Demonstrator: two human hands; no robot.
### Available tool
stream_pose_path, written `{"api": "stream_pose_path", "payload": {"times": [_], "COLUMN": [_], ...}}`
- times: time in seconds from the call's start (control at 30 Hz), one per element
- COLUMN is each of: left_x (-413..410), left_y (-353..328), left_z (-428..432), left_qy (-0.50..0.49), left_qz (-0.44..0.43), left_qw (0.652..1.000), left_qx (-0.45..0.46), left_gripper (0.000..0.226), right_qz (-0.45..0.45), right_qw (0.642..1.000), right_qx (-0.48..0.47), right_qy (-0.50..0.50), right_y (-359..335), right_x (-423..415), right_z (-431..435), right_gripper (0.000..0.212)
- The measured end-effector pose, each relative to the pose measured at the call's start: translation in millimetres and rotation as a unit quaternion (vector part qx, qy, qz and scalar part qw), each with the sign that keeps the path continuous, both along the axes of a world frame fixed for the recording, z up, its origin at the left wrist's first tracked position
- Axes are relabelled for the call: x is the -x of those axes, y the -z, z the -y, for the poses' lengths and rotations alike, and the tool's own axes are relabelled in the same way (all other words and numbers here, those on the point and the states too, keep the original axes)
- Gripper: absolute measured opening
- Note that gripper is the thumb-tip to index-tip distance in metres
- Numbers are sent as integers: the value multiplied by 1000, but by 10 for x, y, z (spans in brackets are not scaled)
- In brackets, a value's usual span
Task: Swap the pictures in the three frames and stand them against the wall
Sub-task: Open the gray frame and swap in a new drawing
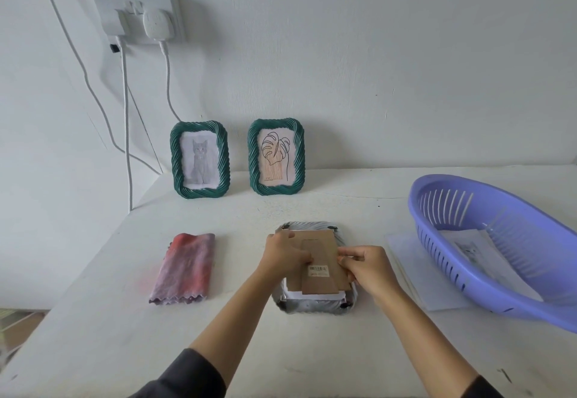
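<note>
Cardboard is what you are handling: the brown cardboard backing board (321, 251) with its hinged easel leg and barcode sticker sits on the back of the third frame, a pale grey twisted-rim picture frame (312, 307) lying face down near the middle of the white table (281, 354), between the folded pink-red cloth (184, 269) on the left and the purple slotted plastic basket (499, 291) on the right. Your left hand (285, 257) grips the board's left edge with bent fingers, and your right hand (367, 265) pinches its right edge, fingers curled. Expect the board to be light and fairly stiff, but it probably creases if you lever it by one corner, so keep hold of the two long edges and leave the easel leg alone, since its hinge looks like the weak spot. A white paper edge (312, 296) shows under the board's near end; paper that thin likely slides or buckles. The frame itself is probably heavier and chip-prone; whether it holds glass cannot be told. Far off, the green twisted frame with a grey cat picture (199, 160) and the green twisted frame with a leaf drawing (276, 157) lean against the wall.
</note>
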State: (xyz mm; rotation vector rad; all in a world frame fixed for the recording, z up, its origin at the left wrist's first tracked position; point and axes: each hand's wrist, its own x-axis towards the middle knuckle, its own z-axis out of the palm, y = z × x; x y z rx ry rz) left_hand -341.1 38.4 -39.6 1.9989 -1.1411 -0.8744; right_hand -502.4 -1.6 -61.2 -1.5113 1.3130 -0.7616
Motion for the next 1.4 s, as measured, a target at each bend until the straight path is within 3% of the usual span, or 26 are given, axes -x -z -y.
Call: {"api": "stream_pose_path", "payload": {"times": [0.17,0.3,0.4,0.53,0.67,0.93,1.1,1.3,1.4], "left_x": [-3,-45,-61,-39,-39,-43,-55,-74,-130], "left_y": [43,80,101,63,68,96,114,77,27], "left_z": [-11,-49,-59,-74,-84,-76,-47,-86,-142], "left_qy": [11,-8,-3,33,40,58,58,70,57], "left_qz": [45,62,83,140,159,199,201,195,191], "left_qw": [999,998,997,989,987,978,978,978,979], "left_qx": [15,13,5,-13,-7,-5,-12,-18,34], "left_gripper": [55,63,55,27,27,32,42,35,24], "right_qz": [-16,-46,-65,-84,-118,-300,-366,-375,-340], "right_qw": [1000,999,998,996,993,951,928,922,933], "right_qx": [-8,-8,-4,11,28,63,73,93,104], "right_qy": [9,9,7,5,-2,-28,-29,-31,-49], "right_y": [-1,-44,-84,-108,-142,-191,-183,-196,-227], "right_x": [-7,-20,-34,-52,-71,-186,-258,-266,-196], "right_z": [-1,-22,-45,-57,-64,11,82,68,22], "right_gripper": [22,23,25,24,22,24,22,23,20]}}
